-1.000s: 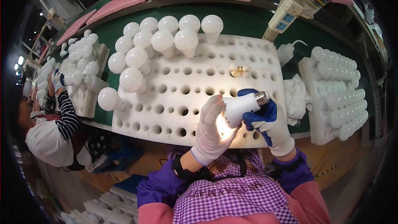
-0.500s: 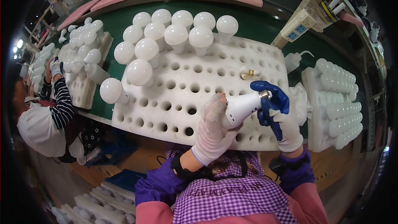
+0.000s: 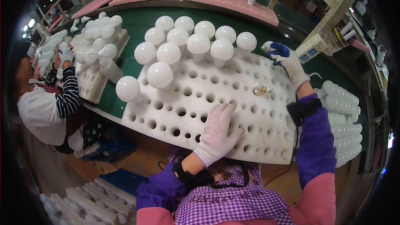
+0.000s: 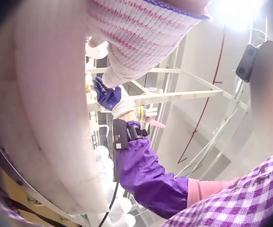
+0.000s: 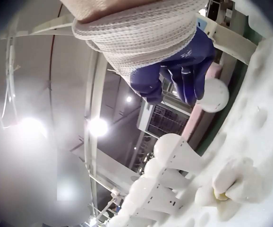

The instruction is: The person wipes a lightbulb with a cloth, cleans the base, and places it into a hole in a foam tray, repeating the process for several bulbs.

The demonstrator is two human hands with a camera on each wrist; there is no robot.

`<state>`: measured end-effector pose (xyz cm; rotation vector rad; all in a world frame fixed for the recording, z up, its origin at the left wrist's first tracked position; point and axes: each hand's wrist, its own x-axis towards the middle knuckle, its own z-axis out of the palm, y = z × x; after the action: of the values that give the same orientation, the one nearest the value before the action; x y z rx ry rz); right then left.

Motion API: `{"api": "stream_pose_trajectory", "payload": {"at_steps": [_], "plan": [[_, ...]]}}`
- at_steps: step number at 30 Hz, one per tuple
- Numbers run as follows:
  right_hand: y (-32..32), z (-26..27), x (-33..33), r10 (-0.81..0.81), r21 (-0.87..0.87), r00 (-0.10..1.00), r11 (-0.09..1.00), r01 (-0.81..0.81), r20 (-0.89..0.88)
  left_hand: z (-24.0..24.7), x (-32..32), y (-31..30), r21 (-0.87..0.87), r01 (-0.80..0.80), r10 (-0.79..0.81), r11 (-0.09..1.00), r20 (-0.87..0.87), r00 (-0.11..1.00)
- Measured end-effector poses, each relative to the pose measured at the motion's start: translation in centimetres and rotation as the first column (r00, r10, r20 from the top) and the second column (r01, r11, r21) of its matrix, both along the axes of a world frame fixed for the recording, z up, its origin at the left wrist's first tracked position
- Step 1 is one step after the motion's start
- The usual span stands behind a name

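Observation:
A white foam tray [image 3: 196, 87] full of holes lies in front of me, with several white bulbs [image 3: 198, 43] standing along its far and left side. My left hand [image 3: 219, 126], in a white glove, rests flat on the tray's near part with fingers spread. My right hand [image 3: 280, 54], in a blue-palmed glove, is stretched to the tray's far right corner and grips a white bulb [image 3: 266, 46] beside the end of the back row. In the right wrist view the blue fingers [image 5: 183, 75] curl around the bulb's dome [image 5: 214, 94]. The left wrist view shows the right hand [image 4: 107, 94] far off.
A small cream scrap [image 3: 261, 89] lies on the tray. More foam trays with bulbs sit at left [image 3: 93, 83] and right [image 3: 346, 112]. Another person [image 3: 46, 108] works at the left. Pink pads [image 3: 233, 1] lie on the green belt; a power strip [image 3: 318, 43] hangs at right.
The right hand carried the bulb from in front of me out to the tray's far right corner. The left hand let go of the bulb and dropped flat onto the tray.

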<state>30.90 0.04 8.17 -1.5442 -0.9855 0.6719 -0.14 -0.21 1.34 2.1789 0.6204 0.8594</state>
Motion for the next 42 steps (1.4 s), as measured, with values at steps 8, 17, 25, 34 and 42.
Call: {"api": "stream_pose_trajectory", "payload": {"at_steps": [8, 17, 25, 34, 42], "plan": [[7.1, -4.7, 0.0, 0.279, -0.224, 0.960, 0.936, -0.272, 0.000, 0.0, 0.0, 0.1, 0.047, 0.029, -0.030, 0.998, 0.007, 1.000], [2.0, 3.0, -6.8, 0.438, -0.041, 0.884, 0.892, -0.450, -0.166, 0.6, -1.0, 0.7, -0.510, 0.152, -0.016, 0.847, 0.260, 0.965], [-4.4, 3.1, -15.5, 0.521, -0.320, 0.511, 0.843, -0.432, 0.684, 2.8, -2.6, 3.0, -0.907, 0.303, 0.162, 0.293, 0.359, 0.919], [-6.4, 0.7, -15.7, 0.420, -0.052, 0.885, 0.897, -0.438, -0.203, 0.3, -3.7, 2.3, -0.822, 0.570, 0.306, -0.021, 0.537, 0.786], [-7.5, 1.1, -15.4, 0.356, -0.052, 0.869, 0.917, -0.396, -0.344, 0.7, -3.8, 1.7, -0.771, 0.607, 0.120, 0.191, 0.632, 0.765]]}}
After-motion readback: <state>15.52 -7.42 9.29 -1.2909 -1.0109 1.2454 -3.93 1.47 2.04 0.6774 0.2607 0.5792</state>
